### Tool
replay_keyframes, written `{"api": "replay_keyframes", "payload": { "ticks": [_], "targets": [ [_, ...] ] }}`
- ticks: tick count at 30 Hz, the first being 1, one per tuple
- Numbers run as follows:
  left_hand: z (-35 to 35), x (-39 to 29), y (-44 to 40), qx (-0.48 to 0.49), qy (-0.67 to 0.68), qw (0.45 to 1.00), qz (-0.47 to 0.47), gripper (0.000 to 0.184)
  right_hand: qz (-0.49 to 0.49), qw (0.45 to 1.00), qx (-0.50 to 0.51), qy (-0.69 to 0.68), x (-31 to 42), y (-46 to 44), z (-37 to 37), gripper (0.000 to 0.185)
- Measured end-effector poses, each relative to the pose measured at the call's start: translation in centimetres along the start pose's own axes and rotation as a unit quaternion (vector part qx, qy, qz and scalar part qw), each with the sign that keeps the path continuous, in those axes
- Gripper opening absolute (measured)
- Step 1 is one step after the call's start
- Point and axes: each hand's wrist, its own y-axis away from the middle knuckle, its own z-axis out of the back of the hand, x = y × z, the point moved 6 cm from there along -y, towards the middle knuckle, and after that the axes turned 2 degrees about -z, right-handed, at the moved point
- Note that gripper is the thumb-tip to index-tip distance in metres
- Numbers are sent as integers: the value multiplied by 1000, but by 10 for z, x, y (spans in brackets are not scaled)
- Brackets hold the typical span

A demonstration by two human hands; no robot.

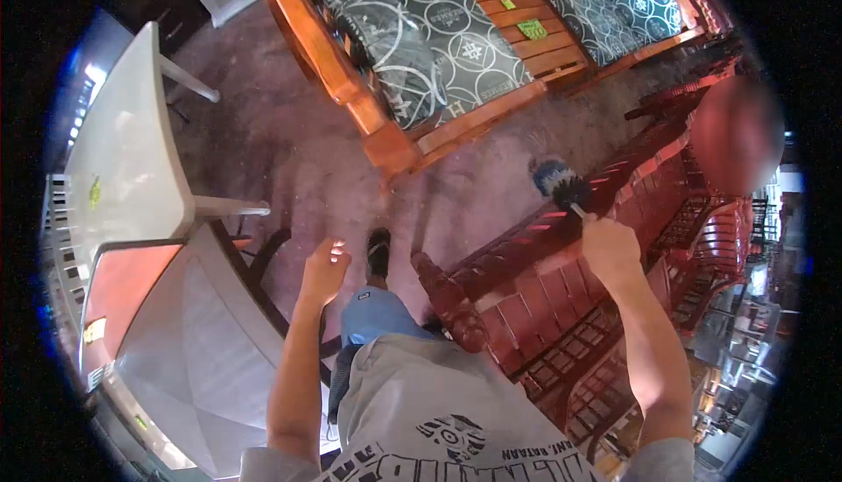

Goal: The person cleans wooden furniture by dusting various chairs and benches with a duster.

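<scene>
The right hand (611, 249) grips a bushy, round-headed duster (570, 189) near glossy slatted wood (548, 307); the left hand (325, 270) curls loosely.

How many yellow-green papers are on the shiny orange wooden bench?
2: one small yellow-green paper and one bigger yellow-green paper nearer the front, both on the shiny orange wooden bench, between patterned cushions. Cushions may hide more.
</scene>
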Motion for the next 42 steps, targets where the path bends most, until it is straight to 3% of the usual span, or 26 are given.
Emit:
{"api": "replay_keyframes", "payload": {
  "ticks": [3, 5, 8, 11, 13, 16, 17, 20, 21, 23, 25, 27, 29, 30, 31, 33, 35, 36, 39, 41, 42],
  "targets": [
    [3, 29, -14, 13, -1, 999, 31, 31, 127, 978, 159, 34, 62, -14, 0, 29],
    [11, 40, -19, 28, -3, 998, 57, 30, 202, 950, 236, -35, 92, -28, -40, 31],
    [23, 59, -23, 25, -7, 996, 89, 29, 125, 979, 160, 31, 98, -77, -67, 32],
    [32, 87, -34, 4, -14, 997, 82, 27, 111, 978, 173, -18, 138, -96, -99, 32],
    [33, 93, -32, -1, -19, 996, 83, 26, 217, 945, 230, -79, 180, -90, -111, 32],
    [41, 84, -29, -9, -7, 995, 95, 26, 90, 978, 180, -58, 197, -117, -164, 30],
    [43, 84, -25, -8, 6, 995, 98, 27, 65, 980, 176, -66, 208, -119, -151, 33],
    [52, 99, -6, 6, -16, 994, 112, 27, 118, 963, 206, -127, 234, -135, -198, 33],
    [58, 97, 0, 16, -32, 992, 125, 27, 82, 959, 248, -114, 231, -136, -195, 32],
    [68, 94, 6, 47, -69, 986, 146, 27, 70, 972, 188, -121, 225, -150, -209, 31],
    [79, 97, 10, 11, -61, 987, 149, 26, 25, 976, 134, -168, 210, -155, -215, 29],
    [82, 107, 6, 22, -64, 988, 138, 26, 76, 958, 236, -146, 201, -141, -166, 27],
    [74, 94, -13, 47, -93, 994, 31, 27, 201, 966, 153, -56, 179, -119, -155, 26],
    [68, 82, -26, 55, -105, 993, -22, 27, 145, 976, 154, -50, 155, -113, -136, 25],
    [60, 66, -37, 71, -39, 994, 79, 28, 91, 982, 158, -45, 130, -94, -100, 25],
    [31, 45, -58, 121, -38, 992, 3, 27, 20, 982, 186, -25, 72, -51, -5, 23],
    [3, 18, -75, 207, -44, 977, -24, 29, -58, 993, 97, -26, -3, -31, 34, 20],
    [-12, 3, -82, 231, -56, 969, -61, 29, -118, 992, -21, -34, -34, -18, 40, 19],
    [-57, -46, -88, 297, -81, 942, -137, 32, -273, 944, -174, -65, -63, 41, 44, 19],
    [-84, -87, -87, 341, -83, 923, -157, 33, -173, 973, -88, -125, -38, 79, 11, 20],
    [-92, -108, -85, 343, -82, 918, -179, 34, -106, 981, 75, -146, -21, 92, -12, 23]
  ]
}}
